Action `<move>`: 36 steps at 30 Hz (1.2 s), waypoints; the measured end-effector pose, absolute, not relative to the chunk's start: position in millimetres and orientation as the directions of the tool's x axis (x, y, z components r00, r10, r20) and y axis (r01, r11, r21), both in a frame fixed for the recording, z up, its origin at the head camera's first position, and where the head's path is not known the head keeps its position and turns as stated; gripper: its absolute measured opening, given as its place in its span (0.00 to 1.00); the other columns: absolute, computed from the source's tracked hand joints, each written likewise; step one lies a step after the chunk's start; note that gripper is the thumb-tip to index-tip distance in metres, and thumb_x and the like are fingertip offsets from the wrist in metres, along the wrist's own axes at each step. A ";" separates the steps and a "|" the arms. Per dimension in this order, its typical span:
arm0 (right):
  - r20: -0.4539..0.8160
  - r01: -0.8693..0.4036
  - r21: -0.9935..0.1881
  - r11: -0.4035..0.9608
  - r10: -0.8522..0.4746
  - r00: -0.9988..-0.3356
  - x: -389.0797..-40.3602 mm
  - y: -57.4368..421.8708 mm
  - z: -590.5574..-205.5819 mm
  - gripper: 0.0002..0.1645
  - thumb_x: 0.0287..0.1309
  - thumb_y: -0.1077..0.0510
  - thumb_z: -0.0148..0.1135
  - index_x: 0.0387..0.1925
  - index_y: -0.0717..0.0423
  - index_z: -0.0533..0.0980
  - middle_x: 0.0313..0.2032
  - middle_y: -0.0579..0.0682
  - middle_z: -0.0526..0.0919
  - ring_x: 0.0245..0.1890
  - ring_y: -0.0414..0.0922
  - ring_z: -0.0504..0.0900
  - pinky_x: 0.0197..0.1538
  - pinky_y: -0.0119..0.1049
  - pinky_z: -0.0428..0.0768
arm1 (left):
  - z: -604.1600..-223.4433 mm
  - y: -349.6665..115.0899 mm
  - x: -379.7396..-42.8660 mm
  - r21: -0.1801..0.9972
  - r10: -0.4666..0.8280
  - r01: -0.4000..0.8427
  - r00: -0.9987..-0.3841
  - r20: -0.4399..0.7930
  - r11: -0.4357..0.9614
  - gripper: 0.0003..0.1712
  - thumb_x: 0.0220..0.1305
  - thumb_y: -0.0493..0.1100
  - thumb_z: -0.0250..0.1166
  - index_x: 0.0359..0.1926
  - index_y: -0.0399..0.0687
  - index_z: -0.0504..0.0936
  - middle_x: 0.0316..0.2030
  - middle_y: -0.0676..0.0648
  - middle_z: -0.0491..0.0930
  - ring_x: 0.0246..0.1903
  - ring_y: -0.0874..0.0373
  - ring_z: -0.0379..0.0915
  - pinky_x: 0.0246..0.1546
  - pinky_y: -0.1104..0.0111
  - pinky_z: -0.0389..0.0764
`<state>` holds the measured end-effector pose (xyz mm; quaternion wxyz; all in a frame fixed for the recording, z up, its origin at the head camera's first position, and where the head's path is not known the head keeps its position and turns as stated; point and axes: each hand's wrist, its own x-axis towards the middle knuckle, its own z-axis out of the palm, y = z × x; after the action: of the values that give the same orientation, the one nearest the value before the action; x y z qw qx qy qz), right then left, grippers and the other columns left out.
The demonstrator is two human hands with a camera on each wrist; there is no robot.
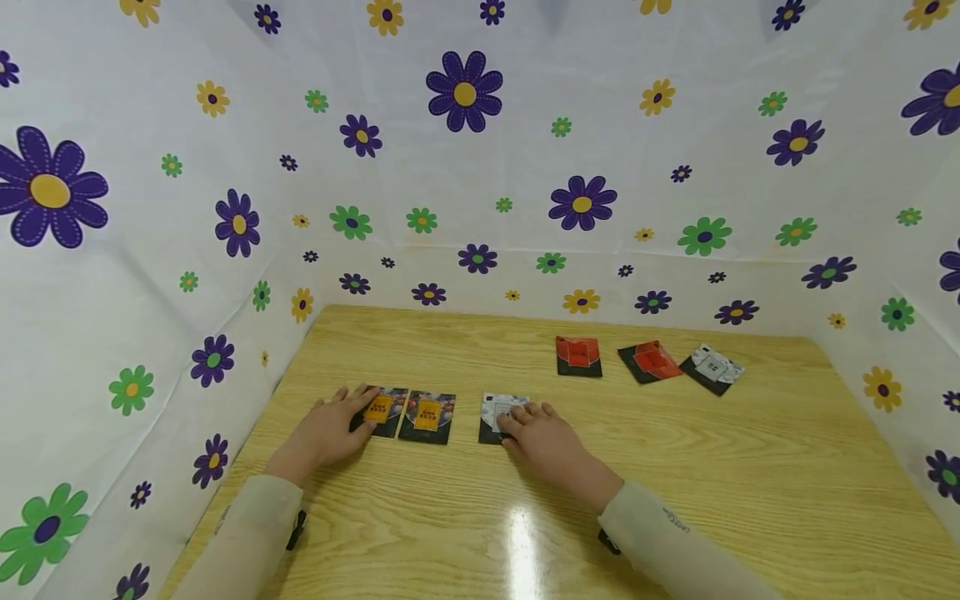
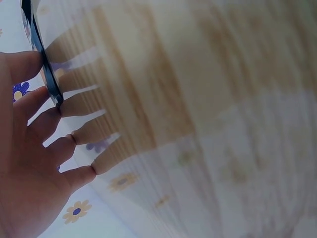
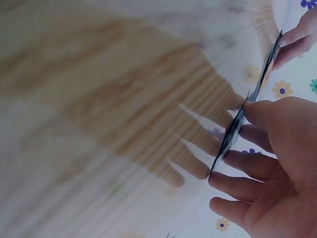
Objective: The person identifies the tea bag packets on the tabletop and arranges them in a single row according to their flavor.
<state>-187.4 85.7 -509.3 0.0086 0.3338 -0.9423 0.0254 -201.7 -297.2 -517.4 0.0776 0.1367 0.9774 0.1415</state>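
Observation:
My left hand [image 1: 326, 429] rests at the left edge of a small flat packet with an orange label [image 1: 384, 410], fingers and thumb touching it. Close to its right lies a matching orange-label packet [image 1: 427, 417]. Fingertips of my right hand [image 1: 547, 442] lie on a white-and-black packet [image 1: 492, 410], covering its right side. In the left wrist view, the extended fingers [image 2: 43, 124] reach down to the tabletop by the packet's thin dark edge [image 2: 48, 74]. The right wrist view shows spread fingers [image 3: 252, 166] along the white-and-black packet's edge [image 3: 231, 131].
Farther back on the wooden table [image 1: 420, 342] lie two red-and-black packets, one upright [image 1: 578, 357] and one tilted [image 1: 650, 362]. Beside them is another white-and-black packet [image 1: 712, 369], turned at an angle. A flowered white cloth [image 1: 420, 175] surrounds the table's back and sides.

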 end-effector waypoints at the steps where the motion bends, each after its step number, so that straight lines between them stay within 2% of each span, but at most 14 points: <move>1: 0.039 -0.634 -0.025 0.773 -0.633 -0.773 -187.2 85.3 -509.5 0.26 0.76 0.47 0.61 0.68 0.51 0.79 0.62 0.58 0.84 0.65 0.59 0.81 0.67 0.58 0.79 | -517.1 -297.1 -201.7 0.298 0.290 0.246 -0.951 -0.111 0.922 0.37 0.79 0.51 0.58 0.82 0.48 0.62 0.80 0.35 0.60 0.78 0.26 0.54 0.71 0.25 0.56; 9: 0.072 -0.644 -0.006 0.765 -0.642 -0.763 -183.8 81.7 -511.6 0.24 0.73 0.47 0.64 0.65 0.50 0.81 0.56 0.55 0.86 0.59 0.56 0.84 0.63 0.55 0.82 | -515.7 -296.4 -200.8 0.296 0.293 0.250 -0.950 -0.112 0.922 0.37 0.80 0.52 0.57 0.82 0.47 0.62 0.80 0.35 0.60 0.77 0.25 0.54 0.71 0.25 0.56; 21: 0.069 -0.632 -0.002 0.775 -0.630 -0.773 -182.1 77.7 -513.4 0.24 0.74 0.45 0.64 0.65 0.48 0.81 0.58 0.55 0.86 0.62 0.57 0.83 0.66 0.57 0.81 | -515.3 -296.0 -199.9 0.295 0.297 0.255 -0.949 -0.106 0.921 0.37 0.79 0.52 0.58 0.82 0.47 0.62 0.79 0.34 0.61 0.77 0.25 0.54 0.71 0.25 0.57; 25: 0.054 -0.594 -0.125 0.794 -0.593 -0.804 -181.7 82.5 -509.4 0.28 0.75 0.46 0.62 0.69 0.51 0.78 0.65 0.59 0.83 0.67 0.61 0.80 0.70 0.60 0.77 | -514.1 -293.7 -200.4 0.299 0.296 0.252 -0.949 -0.111 0.920 0.37 0.79 0.52 0.58 0.82 0.47 0.62 0.79 0.34 0.61 0.77 0.25 0.54 0.71 0.25 0.57; 30: 0.069 -0.473 -0.326 0.819 -0.478 -0.876 -197.4 108.8 -498.4 0.36 0.77 0.46 0.60 0.78 0.57 0.67 0.76 0.68 0.68 0.75 0.68 0.68 0.76 0.66 0.66 | -513.9 -294.3 -199.4 0.295 0.294 0.252 -0.950 -0.108 0.922 0.36 0.79 0.52 0.58 0.82 0.47 0.63 0.79 0.34 0.61 0.77 0.25 0.54 0.71 0.25 0.57; 36: 0.080 -0.300 -0.382 0.874 -0.292 -0.953 -232.0 188.7 -489.1 0.40 0.80 0.47 0.55 0.80 0.64 0.60 0.77 0.74 0.59 0.78 0.75 0.57 0.77 0.72 0.56 | -517.2 -295.6 -200.1 0.286 0.295 0.256 -0.950 -0.104 0.924 0.37 0.79 0.52 0.58 0.82 0.46 0.62 0.80 0.34 0.60 0.77 0.25 0.54 0.72 0.26 0.56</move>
<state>-232.0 188.7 -489.1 0.0101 0.1527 -0.9680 0.1989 -200.1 -295.6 -517.2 0.0725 0.1408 0.9780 0.1357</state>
